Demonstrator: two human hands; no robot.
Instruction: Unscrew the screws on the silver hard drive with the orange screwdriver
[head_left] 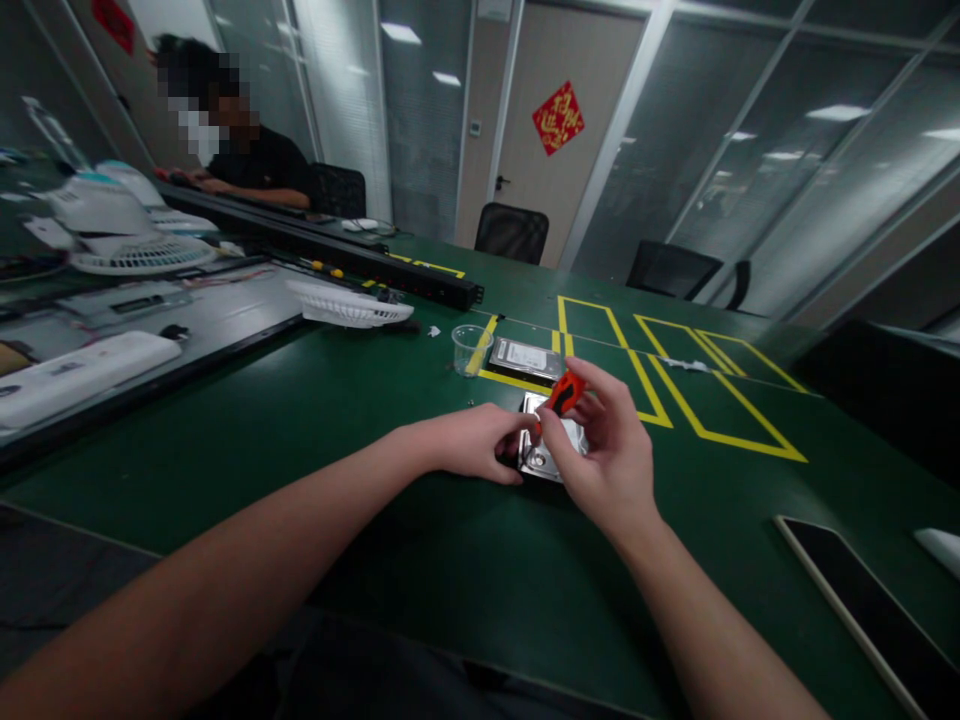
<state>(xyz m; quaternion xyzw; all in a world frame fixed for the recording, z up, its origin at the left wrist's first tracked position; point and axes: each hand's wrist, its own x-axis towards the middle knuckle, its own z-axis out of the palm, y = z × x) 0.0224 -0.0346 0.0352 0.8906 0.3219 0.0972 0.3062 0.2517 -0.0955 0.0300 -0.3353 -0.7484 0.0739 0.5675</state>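
Note:
A silver hard drive [541, 460] lies on the green table in front of me, partly covered by my hands. My left hand [487, 440] grips its left side between thumb and fingers. In my right hand [611, 455] is a screwdriver [568, 392] with an orange and black handle, pinched by thumb and fingers above the drive. The fingers hide its tip. Just beyond lies a second hard drive [525, 358] with a white label, beside a clear plastic cup [472, 350].
Yellow tape outlines [750, 440] mark the table [697, 560]. Leftward are a white power strip [90, 375], a large flat panel [225, 310], a white fan grille [349, 303] and a long black bar [420, 280]. A phone-like slab [862, 600] lies right. Another person [262, 165] sits far left.

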